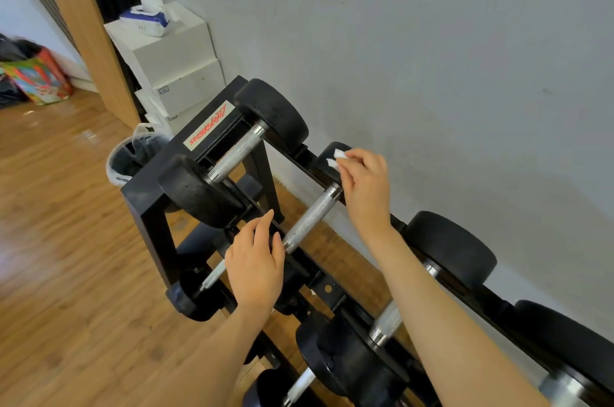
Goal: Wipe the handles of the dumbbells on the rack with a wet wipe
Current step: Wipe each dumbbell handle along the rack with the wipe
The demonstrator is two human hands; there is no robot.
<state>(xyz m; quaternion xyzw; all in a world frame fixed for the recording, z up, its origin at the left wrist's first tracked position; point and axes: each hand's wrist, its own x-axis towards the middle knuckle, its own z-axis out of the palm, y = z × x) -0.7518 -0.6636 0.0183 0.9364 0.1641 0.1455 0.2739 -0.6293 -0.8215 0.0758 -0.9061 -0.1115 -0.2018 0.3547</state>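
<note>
Head view: right hand (365, 187) pinches wet wipe (337, 157).

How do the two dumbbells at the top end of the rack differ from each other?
The end dumbbell has big black heads, both in full view; the second dumbbell looks slimmer, its heads mostly hidden by hands. Nothing touches the end dumbbell, while the left hand rests at the second dumbbell's near end and the right hand, pinching a wet wipe, is at its far end. Both have rough silver handles.
</note>
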